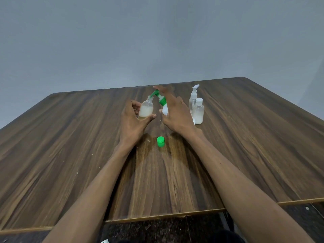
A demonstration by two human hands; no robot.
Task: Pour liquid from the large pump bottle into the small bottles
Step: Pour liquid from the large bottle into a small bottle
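My left hand (132, 118) grips a small clear bottle (146, 109), uncapped and about half full of whitish liquid, held off the table. My right hand (172, 109) is wrapped round the large white pump bottle (164, 110), with a finger lying on its green pump head (158, 96). The pump's spout points at the small bottle's open neck. A loose green cap (160, 142) stands on the wooden table (70, 137) in front of both hands.
To the right of my right hand stand a clear small bottle with a white screw cap (198, 111) and, behind it, a clear bottle with a white pump top (193, 95). A grey wall rises behind the table's far edge.
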